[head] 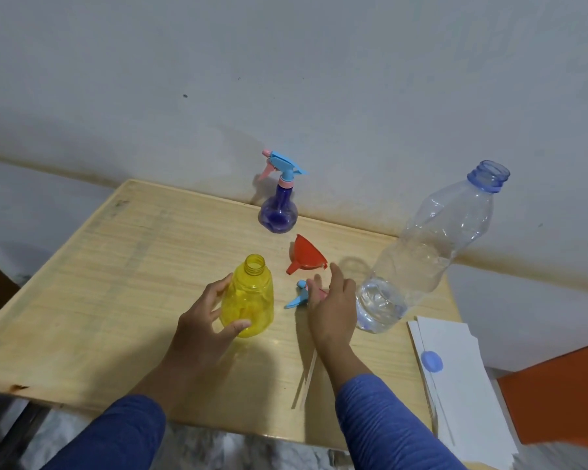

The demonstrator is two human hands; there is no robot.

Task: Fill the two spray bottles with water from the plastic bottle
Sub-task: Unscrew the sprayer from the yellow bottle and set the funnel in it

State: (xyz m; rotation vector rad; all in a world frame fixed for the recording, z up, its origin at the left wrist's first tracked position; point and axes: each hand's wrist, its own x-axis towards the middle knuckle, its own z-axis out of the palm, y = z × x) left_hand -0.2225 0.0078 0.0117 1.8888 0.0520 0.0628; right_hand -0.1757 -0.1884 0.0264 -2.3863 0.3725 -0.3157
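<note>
Item 1, red funnel [306,256]: on its side on the worktop [133,266], just beyond my released right grip [333,307] (nearer hand). Left grip [211,317] grasps the upright yellow spray bottle [248,296].

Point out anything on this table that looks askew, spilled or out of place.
No spill shows. The red funnel lies tipped on its side, not in any neck. The yellow bottle is open; its spray head lies loose under the right hand. The blue cap sits on papers.
</note>
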